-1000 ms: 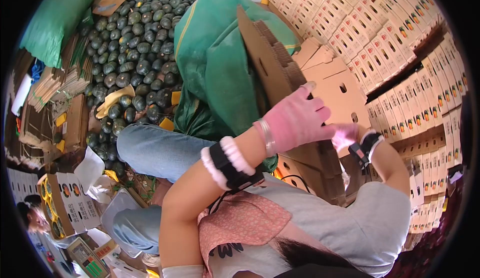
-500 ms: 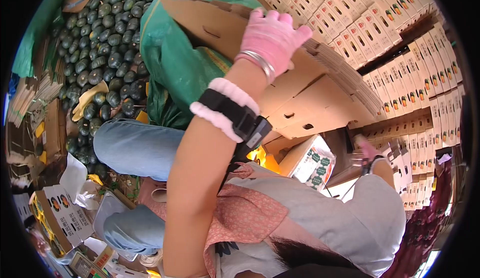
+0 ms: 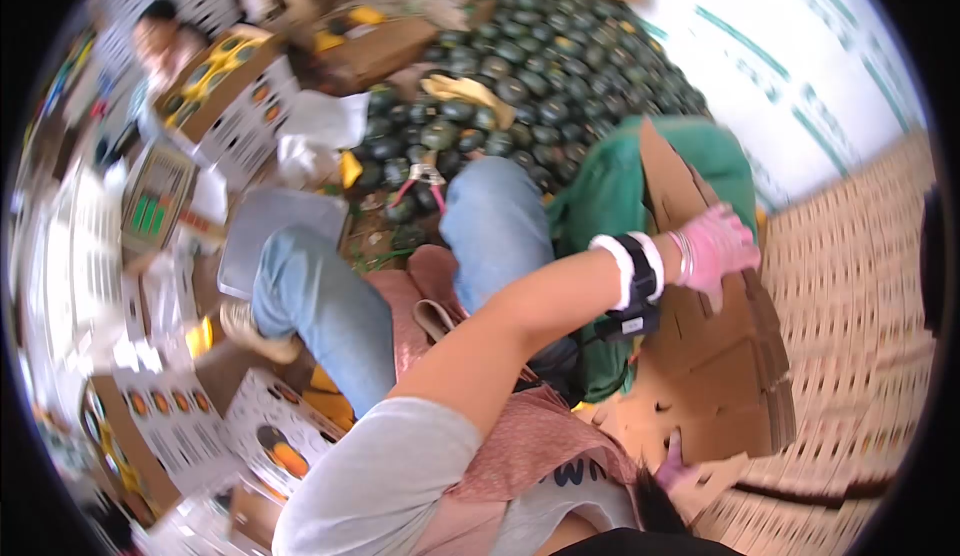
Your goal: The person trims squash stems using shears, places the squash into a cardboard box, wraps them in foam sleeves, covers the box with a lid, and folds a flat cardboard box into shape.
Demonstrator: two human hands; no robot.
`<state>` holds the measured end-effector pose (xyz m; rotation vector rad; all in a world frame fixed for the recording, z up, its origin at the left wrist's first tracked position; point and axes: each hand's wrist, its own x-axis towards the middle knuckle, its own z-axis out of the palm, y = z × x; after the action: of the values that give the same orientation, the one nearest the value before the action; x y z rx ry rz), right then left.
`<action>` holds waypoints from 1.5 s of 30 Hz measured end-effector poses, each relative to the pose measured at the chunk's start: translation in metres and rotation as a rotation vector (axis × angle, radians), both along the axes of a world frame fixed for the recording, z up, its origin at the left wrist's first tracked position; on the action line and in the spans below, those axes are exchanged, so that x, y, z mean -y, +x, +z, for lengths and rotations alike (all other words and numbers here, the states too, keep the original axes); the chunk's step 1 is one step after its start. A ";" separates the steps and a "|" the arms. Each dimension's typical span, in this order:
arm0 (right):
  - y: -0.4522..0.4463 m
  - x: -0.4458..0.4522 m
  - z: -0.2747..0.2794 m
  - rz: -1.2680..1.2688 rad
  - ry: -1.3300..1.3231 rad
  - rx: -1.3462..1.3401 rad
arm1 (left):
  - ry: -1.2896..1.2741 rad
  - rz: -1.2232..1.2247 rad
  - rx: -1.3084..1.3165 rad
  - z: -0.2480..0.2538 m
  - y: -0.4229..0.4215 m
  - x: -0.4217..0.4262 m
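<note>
My left hand (image 3: 715,248), in a pink glove, reaches across to the right with its fingers curled over the upper edge of a stack of flattened cardboard boxes (image 3: 715,381). A padded white band and a black strapped device sit around that wrist. Lower down, my right hand (image 3: 676,466) is at the bottom edge of the same stack, beside a cardboard flap. Only part of it shows, with the thumb up against the board and the other fingers hidden. Behind the stack bulges a green woven sack (image 3: 600,181).
Dark green squashes (image 3: 540,86) lie heaped ahead of my knees. Pink-handled pruning shears (image 3: 425,178) rest near them. Printed cartons (image 3: 235,121) stand to the left, one holding yellow-wrapped items, with another person behind it. A grey plastic tub (image 3: 280,236) is by my leg. Rows of cartons (image 3: 850,286) line the right.
My view has swung round to the left, bringing the left-side cartons and a person into sight. My left hand stays on the cardboard stack. My right hand has come to the stack's lower edge.
</note>
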<state>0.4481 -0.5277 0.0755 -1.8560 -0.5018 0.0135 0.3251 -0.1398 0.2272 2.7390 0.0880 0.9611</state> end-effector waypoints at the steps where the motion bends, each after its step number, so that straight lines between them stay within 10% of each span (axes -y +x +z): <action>1: 0.002 -0.013 0.007 0.042 0.095 0.033 | -0.002 0.042 0.034 -0.007 0.000 -0.003; 7: 0.007 -0.082 0.124 0.408 0.136 0.305 | -0.300 0.107 0.250 -0.024 -0.035 -0.050; 12: -0.004 -0.136 0.286 0.126 -0.282 0.842 | -0.586 0.197 0.695 -0.002 -0.106 -0.046; 24: -0.262 -0.316 0.507 0.911 -0.325 1.887 | -1.205 -0.040 1.258 -0.009 -0.226 0.041; 32: -0.402 -0.489 0.372 1.545 -0.095 1.969 | -1.377 0.218 1.118 -0.116 -0.334 0.128; 36: -0.430 -0.510 0.293 1.603 0.662 1.974 | -1.236 0.474 1.349 -0.113 -0.346 0.165; 40: -0.348 -0.527 0.228 1.416 0.344 1.414 | -1.345 0.687 1.720 -0.128 -0.348 0.168; 42: -0.290 -0.532 0.168 1.335 -0.353 1.216 | -1.415 0.759 1.888 -0.135 -0.359 0.162; 45: -0.226 -0.539 0.066 1.387 -0.718 0.677 | -1.473 0.794 1.955 -0.131 -0.366 0.150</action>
<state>0.2217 0.0117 0.1413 -1.7392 -2.4091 0.5628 -0.0409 -0.2900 0.0957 -0.1248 0.9300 1.9430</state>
